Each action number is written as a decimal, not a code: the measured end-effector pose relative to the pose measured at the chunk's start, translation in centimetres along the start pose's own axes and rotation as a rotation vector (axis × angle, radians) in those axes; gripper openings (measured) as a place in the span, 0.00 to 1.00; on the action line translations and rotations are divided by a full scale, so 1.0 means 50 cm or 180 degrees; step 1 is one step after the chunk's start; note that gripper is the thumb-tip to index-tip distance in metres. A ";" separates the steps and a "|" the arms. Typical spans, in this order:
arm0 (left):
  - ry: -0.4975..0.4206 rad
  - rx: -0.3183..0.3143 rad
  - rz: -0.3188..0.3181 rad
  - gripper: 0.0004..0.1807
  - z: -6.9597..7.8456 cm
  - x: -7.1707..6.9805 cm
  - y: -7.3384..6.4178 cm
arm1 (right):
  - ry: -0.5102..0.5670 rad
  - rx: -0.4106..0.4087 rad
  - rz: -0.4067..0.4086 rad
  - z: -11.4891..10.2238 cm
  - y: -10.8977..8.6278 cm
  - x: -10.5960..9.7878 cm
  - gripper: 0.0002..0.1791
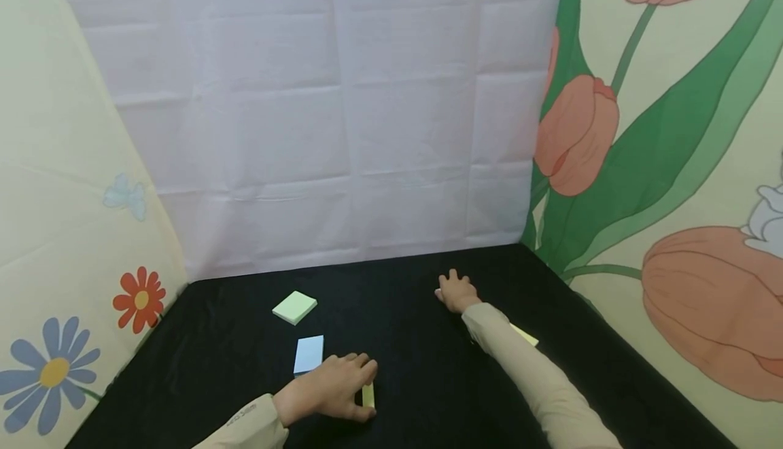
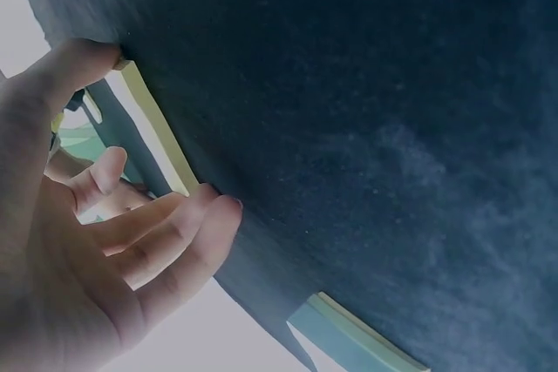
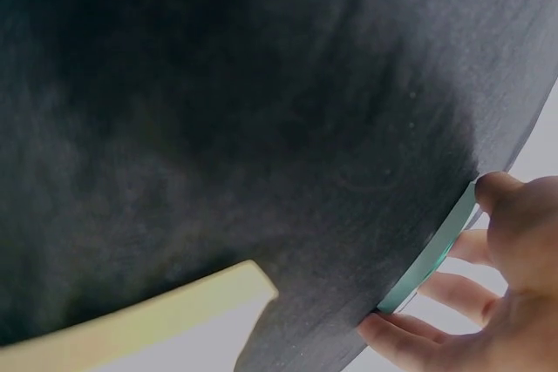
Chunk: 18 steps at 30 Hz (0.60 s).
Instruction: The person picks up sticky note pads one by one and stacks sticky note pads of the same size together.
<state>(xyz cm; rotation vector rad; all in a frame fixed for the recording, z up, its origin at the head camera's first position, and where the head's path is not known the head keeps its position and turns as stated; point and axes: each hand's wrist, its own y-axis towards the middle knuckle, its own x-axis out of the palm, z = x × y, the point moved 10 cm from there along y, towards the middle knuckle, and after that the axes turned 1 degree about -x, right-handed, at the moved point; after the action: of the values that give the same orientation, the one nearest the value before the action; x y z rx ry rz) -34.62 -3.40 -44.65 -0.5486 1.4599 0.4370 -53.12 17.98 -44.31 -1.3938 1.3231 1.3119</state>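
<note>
My left hand (image 1: 330,388) spans a yellow sticky note pad (image 2: 153,128) on the black cloth, with the thumb at one end and the fingertips at the other. A blue sticky note pad (image 1: 309,352) lies just beyond that hand, partly covered by it in the head view. Farther off on the right, my right hand (image 1: 457,293) holds a green sticky note pad (image 3: 429,250) by its two ends between thumb and fingers. In the head view the hand hides nearly all of this pad. Another yellow pad (image 1: 524,335) shows from behind the right forearm.
A light green sticky note pad (image 1: 295,307) lies at the back left of the black-covered table (image 1: 391,313). White cloth (image 1: 342,109) hangs behind the table, and flower-printed curtains (image 1: 703,184) stand along both sides.
</note>
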 end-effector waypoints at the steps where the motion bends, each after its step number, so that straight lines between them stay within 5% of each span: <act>1: -0.0011 0.0003 0.0007 0.23 -0.002 0.001 0.002 | 0.0003 -0.0001 -0.0004 0.000 -0.001 0.000 0.15; 18: 0.0025 -0.0194 0.0124 0.23 -0.022 -0.013 0.026 | 0.0023 0.0008 0.0007 0.002 0.006 0.003 0.14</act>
<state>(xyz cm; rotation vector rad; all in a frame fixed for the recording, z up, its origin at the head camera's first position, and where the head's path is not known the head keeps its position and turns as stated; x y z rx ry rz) -36.30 -2.96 -44.17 -0.5718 1.4705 0.5118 -53.46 18.03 -44.42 -1.3972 1.3310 1.3074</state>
